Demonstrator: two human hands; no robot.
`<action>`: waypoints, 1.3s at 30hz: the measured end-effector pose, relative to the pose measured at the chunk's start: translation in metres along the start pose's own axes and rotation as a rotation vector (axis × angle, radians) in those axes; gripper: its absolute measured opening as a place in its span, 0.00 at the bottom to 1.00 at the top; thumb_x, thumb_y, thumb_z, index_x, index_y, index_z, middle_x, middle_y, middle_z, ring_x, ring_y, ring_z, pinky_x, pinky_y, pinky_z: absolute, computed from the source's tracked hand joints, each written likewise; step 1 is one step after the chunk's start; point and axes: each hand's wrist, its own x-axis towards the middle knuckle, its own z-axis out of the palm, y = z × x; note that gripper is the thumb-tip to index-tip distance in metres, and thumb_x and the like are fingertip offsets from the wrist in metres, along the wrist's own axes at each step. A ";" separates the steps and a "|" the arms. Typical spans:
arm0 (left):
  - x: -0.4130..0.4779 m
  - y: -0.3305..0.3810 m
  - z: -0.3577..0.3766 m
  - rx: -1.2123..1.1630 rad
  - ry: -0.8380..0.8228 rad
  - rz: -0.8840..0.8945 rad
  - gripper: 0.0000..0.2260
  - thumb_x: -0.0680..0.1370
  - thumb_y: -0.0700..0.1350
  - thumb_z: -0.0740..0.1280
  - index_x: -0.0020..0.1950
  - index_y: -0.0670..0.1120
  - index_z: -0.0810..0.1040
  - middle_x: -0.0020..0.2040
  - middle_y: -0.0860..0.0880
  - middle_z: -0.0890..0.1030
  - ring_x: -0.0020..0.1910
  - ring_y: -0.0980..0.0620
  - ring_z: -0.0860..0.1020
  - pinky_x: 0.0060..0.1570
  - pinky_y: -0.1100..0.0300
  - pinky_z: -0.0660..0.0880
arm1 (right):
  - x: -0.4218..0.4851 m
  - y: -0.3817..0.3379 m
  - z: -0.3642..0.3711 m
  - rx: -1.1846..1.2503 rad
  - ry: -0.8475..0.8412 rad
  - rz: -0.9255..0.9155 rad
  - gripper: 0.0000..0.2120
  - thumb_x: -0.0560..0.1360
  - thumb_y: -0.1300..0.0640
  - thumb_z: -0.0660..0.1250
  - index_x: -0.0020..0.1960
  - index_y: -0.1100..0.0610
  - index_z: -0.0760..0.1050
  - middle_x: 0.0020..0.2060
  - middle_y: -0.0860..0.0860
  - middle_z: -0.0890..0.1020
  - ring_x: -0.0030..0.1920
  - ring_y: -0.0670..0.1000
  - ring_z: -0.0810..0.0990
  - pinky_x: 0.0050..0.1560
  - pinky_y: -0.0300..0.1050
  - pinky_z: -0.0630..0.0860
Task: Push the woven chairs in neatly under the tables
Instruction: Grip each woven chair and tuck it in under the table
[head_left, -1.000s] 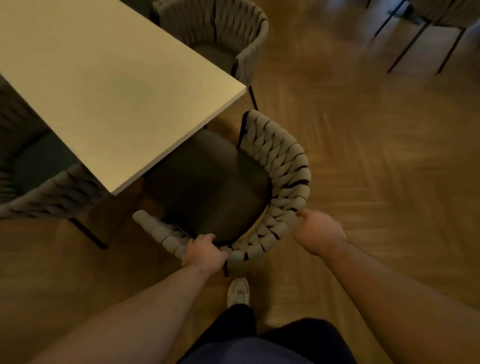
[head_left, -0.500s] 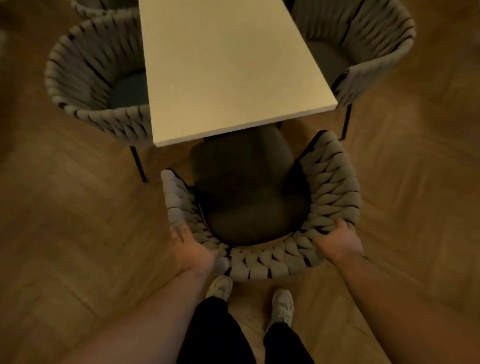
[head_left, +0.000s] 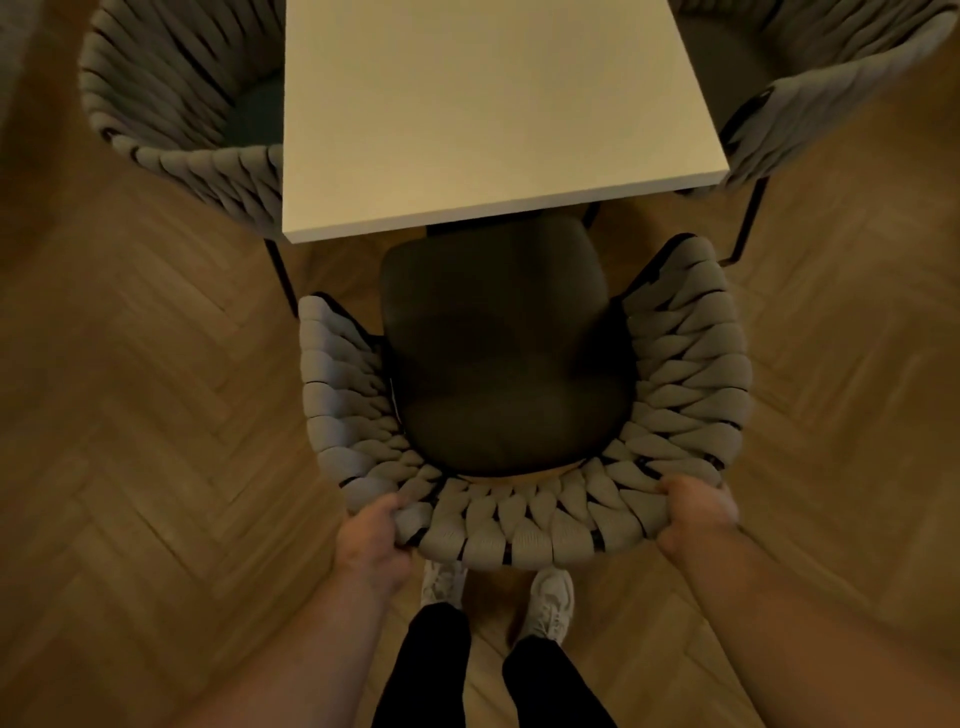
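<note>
A grey woven chair with a dark seat cushion stands right in front of me, facing the short end of a pale rectangular table. Only the front edge of its seat lies under the tabletop. My left hand grips the left rear corner of the woven backrest. My right hand grips the right rear corner. My two white shoes stand just behind the chair.
Another woven chair sits at the table's left side and a third at its right side, both partly under the top. Wooden herringbone floor lies open to the left and right of me.
The view has swung so the chair now faces the table's end squarely. My left hand has closed on the backrest's left corner, and both hands hold the rear of the chair.
</note>
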 end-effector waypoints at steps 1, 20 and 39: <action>0.001 0.000 -0.001 -0.026 -0.017 -0.001 0.19 0.79 0.30 0.69 0.69 0.41 0.80 0.59 0.37 0.85 0.54 0.37 0.86 0.38 0.45 0.85 | -0.002 0.000 -0.002 0.061 -0.012 -0.007 0.33 0.77 0.72 0.71 0.77 0.49 0.73 0.62 0.56 0.80 0.61 0.62 0.81 0.65 0.65 0.81; 0.041 0.057 0.057 0.000 -0.109 0.106 0.25 0.77 0.31 0.71 0.72 0.46 0.77 0.64 0.38 0.82 0.58 0.37 0.84 0.43 0.43 0.85 | 0.008 -0.043 0.032 0.201 -0.218 -0.106 0.29 0.81 0.71 0.69 0.78 0.54 0.68 0.61 0.57 0.79 0.54 0.58 0.82 0.64 0.65 0.80; -0.031 0.052 0.106 2.419 -0.409 0.901 0.31 0.71 0.76 0.66 0.68 0.60 0.80 0.55 0.58 0.83 0.58 0.54 0.80 0.70 0.47 0.69 | -0.012 -0.072 0.046 -2.005 -0.554 -1.299 0.18 0.82 0.49 0.65 0.71 0.40 0.76 0.63 0.42 0.82 0.67 0.50 0.78 0.78 0.58 0.62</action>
